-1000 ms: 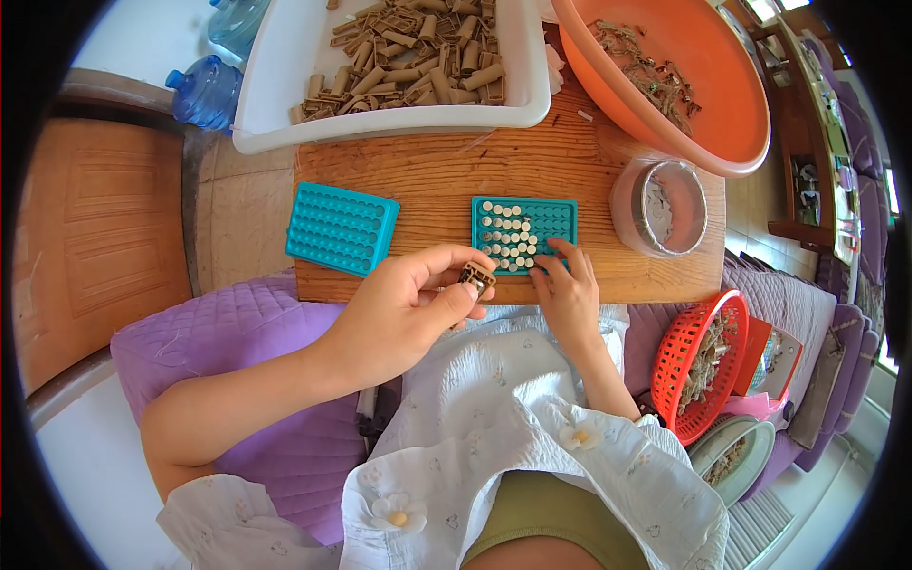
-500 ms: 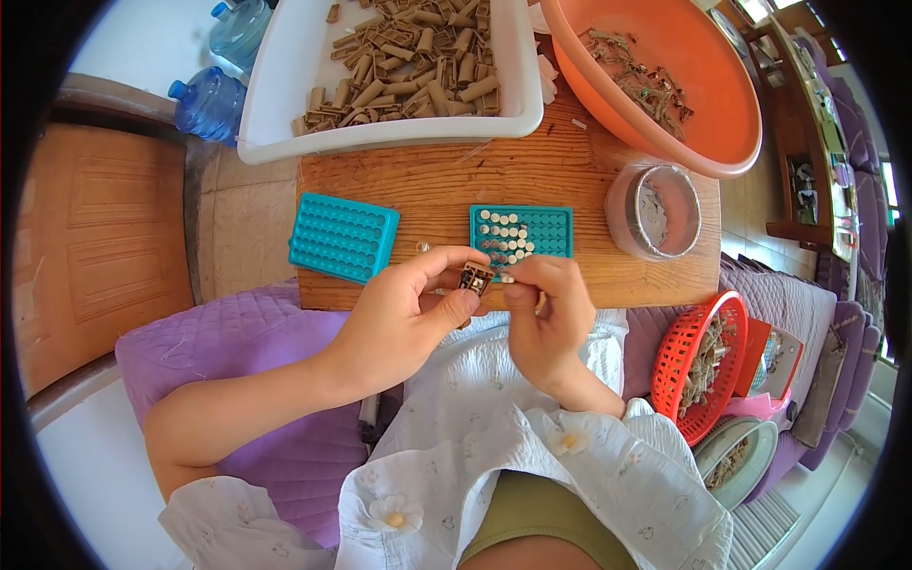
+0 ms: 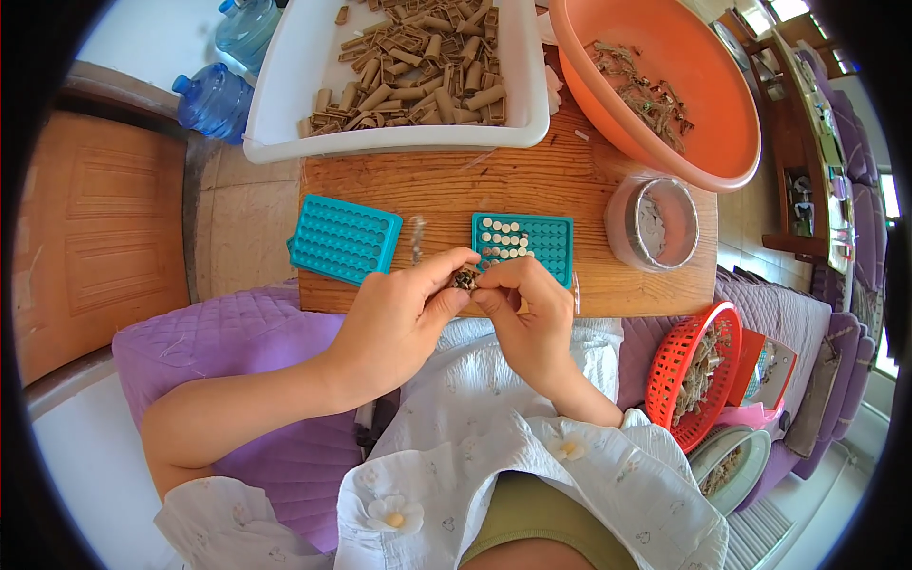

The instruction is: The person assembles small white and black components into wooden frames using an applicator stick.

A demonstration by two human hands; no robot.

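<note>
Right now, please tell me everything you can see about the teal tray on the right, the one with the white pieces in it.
The teal tray is a flat rectangle that looks like plastic, with a grid of small round holes. It lies flat on the wooden board, near its front edge. White round pieces fill some holes at its left side; the other holes are empty. The right hand covers its lower left corner, though whether they touch is unclear. A round clear container stands to its right.

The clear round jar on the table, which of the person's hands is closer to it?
Right. The right hand is just left of and below the jar; the left hand lies farther left, beyond the right one.
</note>
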